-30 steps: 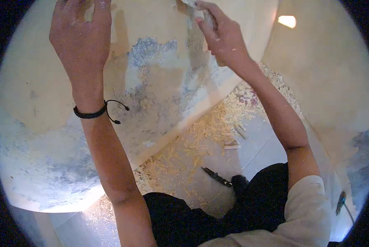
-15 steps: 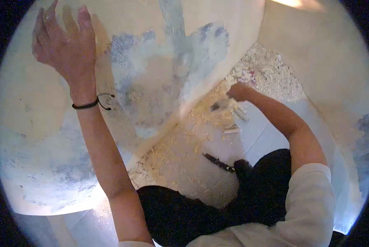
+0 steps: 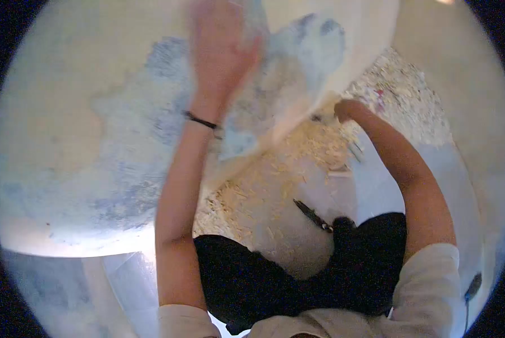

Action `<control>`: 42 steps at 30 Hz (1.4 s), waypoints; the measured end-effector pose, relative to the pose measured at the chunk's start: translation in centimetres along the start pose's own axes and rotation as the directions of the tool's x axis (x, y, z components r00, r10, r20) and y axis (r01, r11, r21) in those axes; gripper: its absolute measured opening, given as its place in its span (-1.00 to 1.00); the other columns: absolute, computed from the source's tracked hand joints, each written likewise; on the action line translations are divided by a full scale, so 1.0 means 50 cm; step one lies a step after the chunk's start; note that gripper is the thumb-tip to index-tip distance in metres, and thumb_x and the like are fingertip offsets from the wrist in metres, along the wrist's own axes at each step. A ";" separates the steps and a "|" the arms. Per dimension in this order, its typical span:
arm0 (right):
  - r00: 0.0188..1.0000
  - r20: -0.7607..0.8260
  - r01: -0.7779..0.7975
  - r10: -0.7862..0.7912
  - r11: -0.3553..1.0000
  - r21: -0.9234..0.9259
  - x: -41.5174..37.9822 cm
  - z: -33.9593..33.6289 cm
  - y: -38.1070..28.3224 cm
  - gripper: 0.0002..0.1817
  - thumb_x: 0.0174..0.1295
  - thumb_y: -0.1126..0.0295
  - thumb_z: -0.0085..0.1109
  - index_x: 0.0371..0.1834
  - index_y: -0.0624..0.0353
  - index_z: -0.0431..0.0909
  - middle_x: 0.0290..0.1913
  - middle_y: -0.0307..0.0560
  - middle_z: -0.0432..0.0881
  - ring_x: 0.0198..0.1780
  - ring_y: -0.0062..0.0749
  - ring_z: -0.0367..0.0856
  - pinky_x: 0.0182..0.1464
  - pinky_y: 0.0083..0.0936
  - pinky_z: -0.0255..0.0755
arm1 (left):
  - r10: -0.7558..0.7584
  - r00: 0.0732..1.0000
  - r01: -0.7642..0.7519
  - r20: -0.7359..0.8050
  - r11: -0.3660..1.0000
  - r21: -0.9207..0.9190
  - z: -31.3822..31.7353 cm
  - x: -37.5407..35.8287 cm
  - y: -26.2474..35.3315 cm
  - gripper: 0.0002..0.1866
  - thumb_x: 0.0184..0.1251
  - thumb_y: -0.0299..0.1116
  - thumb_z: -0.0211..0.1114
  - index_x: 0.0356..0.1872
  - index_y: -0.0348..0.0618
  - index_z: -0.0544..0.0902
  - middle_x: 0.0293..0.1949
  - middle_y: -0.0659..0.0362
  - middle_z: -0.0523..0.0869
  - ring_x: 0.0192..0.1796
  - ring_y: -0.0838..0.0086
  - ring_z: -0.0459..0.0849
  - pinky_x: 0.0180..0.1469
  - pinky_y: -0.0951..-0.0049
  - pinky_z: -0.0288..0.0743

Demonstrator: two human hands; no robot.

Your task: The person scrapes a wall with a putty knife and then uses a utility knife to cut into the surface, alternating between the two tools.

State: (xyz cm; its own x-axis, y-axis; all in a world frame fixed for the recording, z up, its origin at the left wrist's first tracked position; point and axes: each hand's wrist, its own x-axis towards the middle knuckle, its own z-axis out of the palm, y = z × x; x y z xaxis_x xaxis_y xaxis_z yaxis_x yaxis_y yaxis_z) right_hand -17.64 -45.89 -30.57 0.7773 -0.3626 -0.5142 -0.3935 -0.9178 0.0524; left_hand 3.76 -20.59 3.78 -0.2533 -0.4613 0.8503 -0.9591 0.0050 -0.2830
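- The left hand (image 3: 221,53), blurred, was over the big pale curved panel (image 3: 55,124) with its blue-grey patches; its grip looked released, thumb apart, nothing visible in it.
- That panel filled the upper left, its lower edge running down beside the shavings.
- The right hand (image 3: 351,111) was low near that edge, fingers curled. A small dark shape (image 3: 316,118) sat just beside it, too blurred for me to tell whether the grip was clenched on it.
- Yellowish shavings (image 3: 252,197) littered the floor (image 3: 373,174) under and before that hand; a paler heap (image 3: 413,98) with reddish-purple bits lay beyond it.
- A dark slim tool (image 3: 311,214) lay on the floor between the shavings and the person's black-clad legs (image 3: 241,276), one end close to them.
- Another pale curved wall (image 3: 469,73) closed off the right side; near its foot was a dark-headed cord (image 3: 473,287).
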 end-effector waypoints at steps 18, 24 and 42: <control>0.458 0.117 0.857 -0.881 0.473 0.206 0.081 -0.009 -0.376 -0.43 0.15 0.32 0.39 0.27 0.17 0.54 0.08 0.00 0.67 0.00 -0.14 0.63 0.02 -0.15 0.54 | 0.559 -0.071 0.969 0.826 -0.159 0.191 0.041 -0.652 0.239 -0.28 0.50 0.22 0.03 0.55 0.12 0.24 0.53 0.05 0.19 0.45 0.08 0.36 0.44 0.00 0.32; 0.744 0.117 0.447 -0.657 0.621 0.644 -0.119 -0.167 -0.416 -0.53 0.37 0.08 0.22 0.07 0.30 0.64 0.03 -0.02 0.63 0.00 -0.37 0.56 0.04 -0.36 0.52 | 0.455 0.278 0.925 0.846 -0.365 -0.107 0.070 -0.677 0.321 -0.42 0.48 0.09 0.17 0.29 -0.10 0.41 0.35 0.07 0.41 0.42 0.22 0.40 0.37 0.10 0.36; 0.753 0.514 -0.033 -0.411 0.756 0.653 -0.041 -0.102 -0.384 -0.44 0.47 0.08 0.02 0.41 0.17 0.30 0.30 0.14 0.49 0.27 -0.12 0.51 0.30 -0.17 0.41 | 0.357 -0.036 0.674 0.934 -0.681 0.286 0.227 -0.778 0.373 -0.62 0.46 0.03 0.19 -0.22 -0.13 0.56 -0.53 0.20 0.55 -0.48 0.45 0.55 -0.39 0.33 0.51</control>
State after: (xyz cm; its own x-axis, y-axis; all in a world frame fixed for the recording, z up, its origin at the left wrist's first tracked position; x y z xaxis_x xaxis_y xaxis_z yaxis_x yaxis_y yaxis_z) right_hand -9.17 -28.33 -26.18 0.4947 0.1871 -0.8487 -0.6442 -0.5765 -0.5026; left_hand -2.82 -12.64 -39.63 -0.2152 -0.8099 -0.5456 0.5189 -0.5682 0.6387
